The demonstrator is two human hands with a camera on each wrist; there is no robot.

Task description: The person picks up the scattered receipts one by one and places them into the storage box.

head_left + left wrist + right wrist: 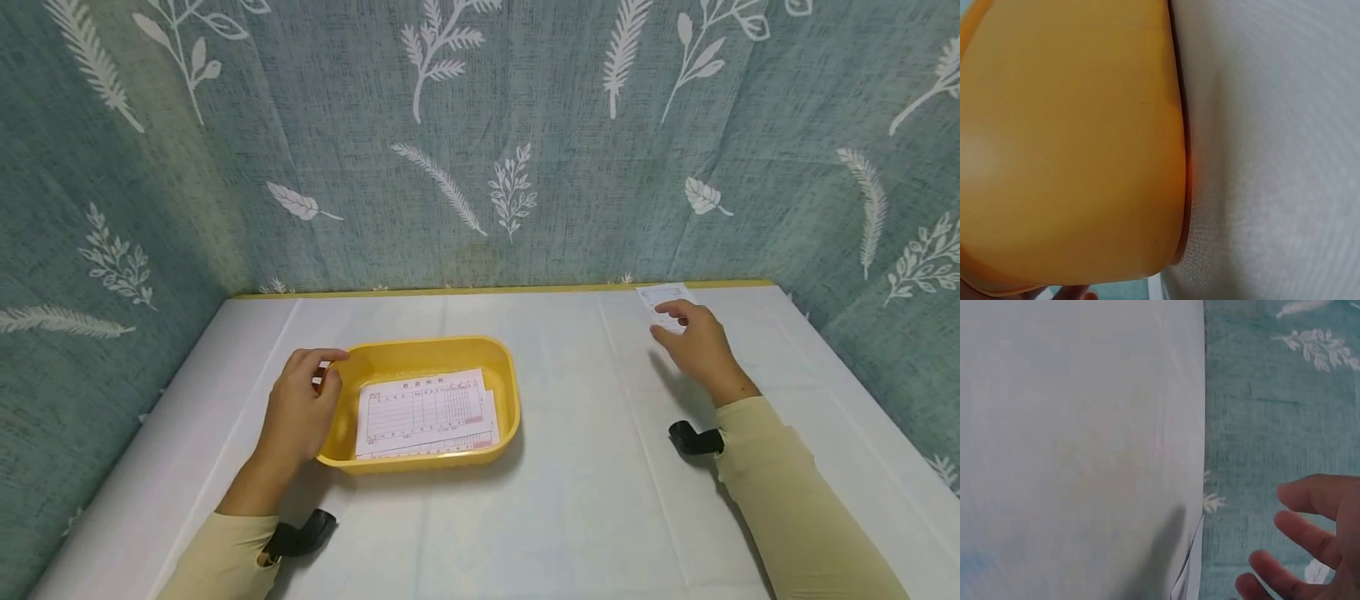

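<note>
A shallow yellow plastic basin [427,357] stands left of the middle of the table. Printed paper forms [423,410] lie overlapping inside it. My left hand [298,408] holds the basin's rim at its far left corner, thumb and fingers curved about the edge. The basin's outer wall [1079,144] fills much of the left wrist view. At the far right, my right hand [701,343] hovers over a small printed paper slip [662,293], partly covering it. Its thumb and fingers are loosely bent and apart, with nothing between them; in the right wrist view the fingers [1310,494] show spread.
A white cloth covers the table [570,500]. Behind it and on both sides hangs green leaf-patterned fabric [570,208]. A yellow strip [525,289] runs along the back edge. Black straps [300,537] sit at both wrists.
</note>
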